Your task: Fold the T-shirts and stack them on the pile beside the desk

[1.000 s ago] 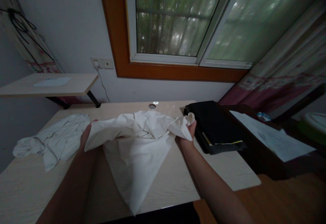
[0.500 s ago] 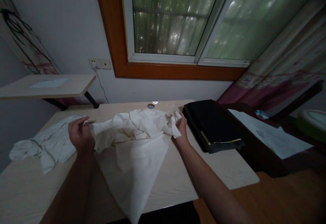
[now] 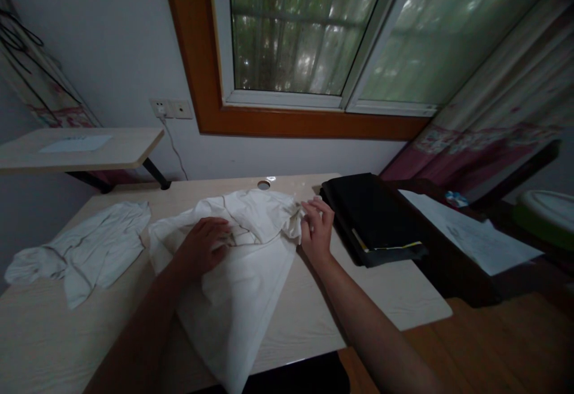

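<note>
A crumpled white cloth (image 3: 251, 298) lies bunched on the desk, and a long pointed fold of it hangs over the front edge. My right hand (image 3: 317, 229) is at its right end, with bent fingers closed on a gathered bit of the fabric. Over the left part of the cloth rests my left hand (image 3: 204, 247), fingers stretched and thumb apart, touching the folds; its palm side is hidden. A second white cloth (image 3: 105, 247), wrinkled and twisted at one end, lies to the left, apart from both hands.
The pale wooden desk (image 3: 376, 304) carries a small raised shelf (image 3: 121, 149) at the back left. A black folder stack (image 3: 372, 214) lies right of my right hand. Farther right is a paper sheet (image 3: 470, 232). A cable (image 3: 174, 146) hangs from the wall socket.
My left hand has let go of the cloth's left end and moved right onto its folds. That left end has dropped flatter. My right hand has stayed at the right end, its fingers now more bent.
</note>
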Available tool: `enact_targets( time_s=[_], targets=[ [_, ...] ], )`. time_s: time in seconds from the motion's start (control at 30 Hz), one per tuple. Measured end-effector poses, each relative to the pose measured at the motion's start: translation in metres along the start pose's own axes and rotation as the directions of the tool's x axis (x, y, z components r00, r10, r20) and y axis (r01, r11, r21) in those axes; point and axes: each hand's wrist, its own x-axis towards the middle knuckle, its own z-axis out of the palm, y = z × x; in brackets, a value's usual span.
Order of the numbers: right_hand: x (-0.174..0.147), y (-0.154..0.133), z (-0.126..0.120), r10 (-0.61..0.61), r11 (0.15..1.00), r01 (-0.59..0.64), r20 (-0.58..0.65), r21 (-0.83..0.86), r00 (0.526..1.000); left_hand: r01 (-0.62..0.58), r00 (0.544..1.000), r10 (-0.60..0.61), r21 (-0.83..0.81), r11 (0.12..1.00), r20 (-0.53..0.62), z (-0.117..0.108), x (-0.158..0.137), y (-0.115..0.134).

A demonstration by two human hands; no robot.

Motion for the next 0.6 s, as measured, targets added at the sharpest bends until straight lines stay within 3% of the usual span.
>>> enact_targets(
  time_s=[0.1, 0.17, 0.23, 0.3, 0.37, 0.43, 0.5, 0.6],
  targets=[
    [0.0, -0.012, -0.004, -0.22, 0.974, 0.211, 0.129, 0.08, 0.967, 0.071, 0.993, -0.068, -0.034, 0.997, 0.095, -0.005, -0.009, -0.016],
    [-0.001, -0.019, -0.002, -0.341, 0.939, 0.307, 0.321, 0.153, 0.883, 0.135, 0.984, -0.128, -0.047, 0.99, 0.12, -0.006, -0.014, -0.026],
    [-0.002, -0.025, 0.004, -0.374, 0.927, 0.329, 0.508, 0.179, 0.776, 0.209, 0.972, -0.202, -0.049, 0.977, 0.118, -0.006, -0.017, -0.034],
    [-0.003, -0.027, 0.011, -0.325, 0.94, 0.315, 0.618, 0.13, 0.716, 0.287, 0.954, -0.281, -0.045, 0.957, 0.109, -0.008, -0.017, -0.039],
    [-0.004, -0.024, 0.017, -0.26, 0.953, 0.296, 0.647, 0.056, 0.717, 0.39, 0.918, -0.385, -0.033, 0.92, 0.091, -0.013, -0.016, -0.04],
    [-0.006, -0.019, 0.02, -0.203, 0.964, 0.265, 0.629, -0.004, 0.75, 0.515, 0.857, -0.513, -0.022, 0.857, 0.048, -0.021, -0.013, -0.036],
    [-0.006, -0.012, 0.021, -0.164, 0.974, 0.224, 0.594, -0.028, 0.787, 0.631, 0.774, -0.633, -0.055, 0.774, -0.028, -0.03, -0.01, -0.03],
    [-0.005, -0.007, 0.019, -0.148, 0.985, 0.173, 0.55, 0.006, 0.822, 0.747, 0.612, -0.771, -0.19, 0.637, -0.178, -0.038, -0.01, -0.028]
  ],
)
